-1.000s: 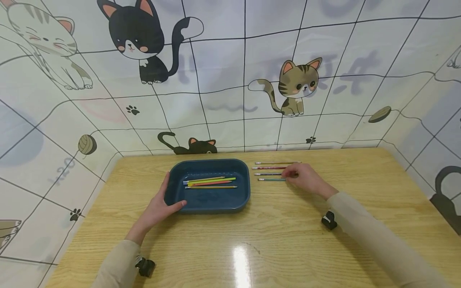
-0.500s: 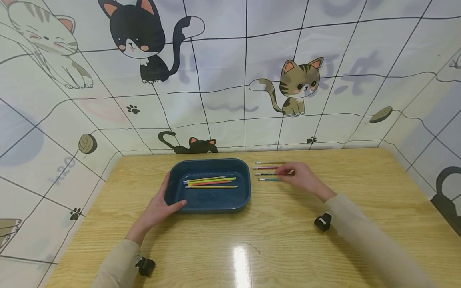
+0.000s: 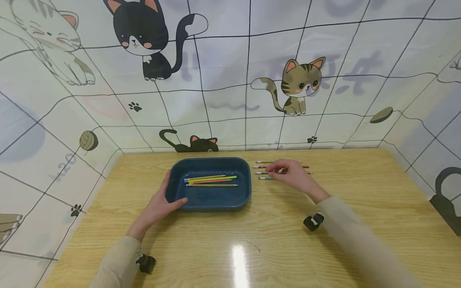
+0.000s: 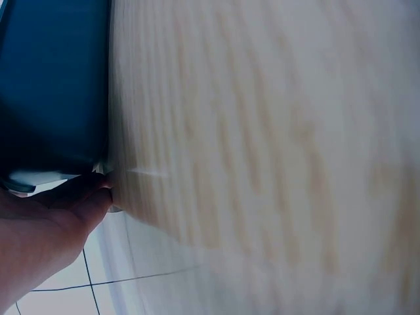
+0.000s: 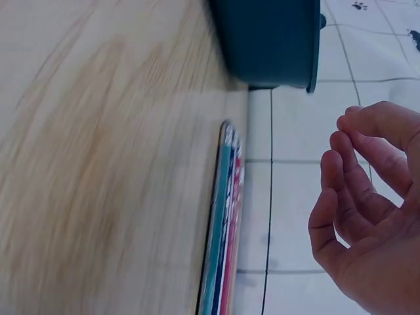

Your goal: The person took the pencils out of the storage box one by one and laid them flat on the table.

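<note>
My left hand grips the left end of a dark blue rectangular tub, thumb over the near rim and fingers along the outer side. Inside the tub lie several pencils, among them a yellow one and a lime green one. To its right is a row of pencils on the table: teal, black, red and a yellowish one. Above that row hovers my right hand, fingers loosely bent, thumb and index tips close together, nothing visible between them. It partly covers the pencils' middles.
A light wooden table bears everything. Behind it hangs a white cloth backdrop with cartoon cats, which also runs along both sides. Black cameras are strapped at the left wrist and the right wrist.
My right hand has drifted left along the row of pencils, toward the tub, uncovering their right ends. The left hand, the tub and the pencils stay where they were.
</note>
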The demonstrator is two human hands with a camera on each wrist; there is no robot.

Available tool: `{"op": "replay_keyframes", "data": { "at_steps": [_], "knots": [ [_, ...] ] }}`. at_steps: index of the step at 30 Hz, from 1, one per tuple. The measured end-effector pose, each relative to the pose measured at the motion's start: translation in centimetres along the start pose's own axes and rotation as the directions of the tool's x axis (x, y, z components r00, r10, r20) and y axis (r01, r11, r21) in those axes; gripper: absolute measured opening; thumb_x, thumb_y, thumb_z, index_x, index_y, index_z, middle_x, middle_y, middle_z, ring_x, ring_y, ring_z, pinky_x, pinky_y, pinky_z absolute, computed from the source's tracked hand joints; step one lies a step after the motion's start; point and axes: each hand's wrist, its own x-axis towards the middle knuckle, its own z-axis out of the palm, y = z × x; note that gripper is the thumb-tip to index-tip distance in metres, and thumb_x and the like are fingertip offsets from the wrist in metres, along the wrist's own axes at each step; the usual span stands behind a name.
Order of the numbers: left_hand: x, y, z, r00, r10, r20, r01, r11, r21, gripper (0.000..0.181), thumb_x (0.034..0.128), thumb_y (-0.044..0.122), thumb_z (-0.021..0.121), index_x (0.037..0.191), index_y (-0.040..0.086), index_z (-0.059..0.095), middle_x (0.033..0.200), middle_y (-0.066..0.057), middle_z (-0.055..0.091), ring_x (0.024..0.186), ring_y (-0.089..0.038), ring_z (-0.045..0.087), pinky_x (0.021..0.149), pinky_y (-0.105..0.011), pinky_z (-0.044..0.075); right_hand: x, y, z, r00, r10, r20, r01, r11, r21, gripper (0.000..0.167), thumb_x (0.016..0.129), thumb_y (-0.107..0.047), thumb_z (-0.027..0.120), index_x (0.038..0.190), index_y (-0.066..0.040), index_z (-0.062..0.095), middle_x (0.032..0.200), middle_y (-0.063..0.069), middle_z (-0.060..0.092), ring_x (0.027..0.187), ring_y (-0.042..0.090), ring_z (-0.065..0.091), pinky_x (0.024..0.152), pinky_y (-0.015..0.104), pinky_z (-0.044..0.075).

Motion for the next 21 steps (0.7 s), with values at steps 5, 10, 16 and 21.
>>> {"op": "replay_keyframes", "data": {
  "at_steps": [5,10,16,21],
  "knots": [
    [-0.1,0.1,-0.1,1.000,-0.009,0.007,0.009,1.000,-0.009,0.108,0.0845,0.038,0.074,0.156,0.019,-0.004,0.160,-0.018,0.004,0.141,-0.045,0.011,0.108,-0.063,0.017,0.5,-1.2,0.9,1.000,-0.015,0.013,0.014,0.998,0.055,0.015,0.090,-0.010,0.069,0.103,-0.003,0.073,0.100,0.005,0.068,0.087,0.019,0.060,0.074,0.031,0.051],
    [-0.1,0.4,-0.2,1.000,-0.016,0.015,0.016,1.000,-0.009,0.108,0.0848,0.038,0.074,0.156,0.020,-0.005,0.160,-0.018,0.004,0.142,-0.045,0.011,0.108,-0.063,0.017,0.8,-2.1,1.7,0.999,-0.038,0.025,0.035,0.994,0.099,0.014,0.091,-0.009,0.068,0.103,-0.005,0.073,0.104,0.005,0.068,0.089,0.019,0.060,0.075,0.032,0.051],
    [-0.2,0.7,-0.3,1.000,-0.014,0.014,0.014,1.000,-0.016,0.108,0.0847,0.035,0.075,0.156,0.020,-0.005,0.160,-0.019,0.004,0.141,-0.046,0.011,0.108,-0.063,0.017,1.4,-3.3,3.0,0.997,-0.070,0.040,0.063,0.986,0.153,0.016,0.092,-0.007,0.066,0.105,0.000,0.071,0.103,0.009,0.068,0.089,0.020,0.061,0.075,0.033,0.052],
    [-0.1,0.5,-0.2,1.000,-0.016,0.013,0.016,1.000,-0.009,0.108,0.0849,0.037,0.074,0.156,0.020,-0.005,0.160,-0.018,0.004,0.141,-0.045,0.011,0.108,-0.063,0.017,1.6,-5.5,3.9,0.996,-0.065,0.066,0.051,0.981,0.188,0.016,0.092,-0.004,0.065,0.106,0.002,0.070,0.103,0.014,0.068,0.091,0.023,0.061,0.075,0.031,0.052]
  ]
}}
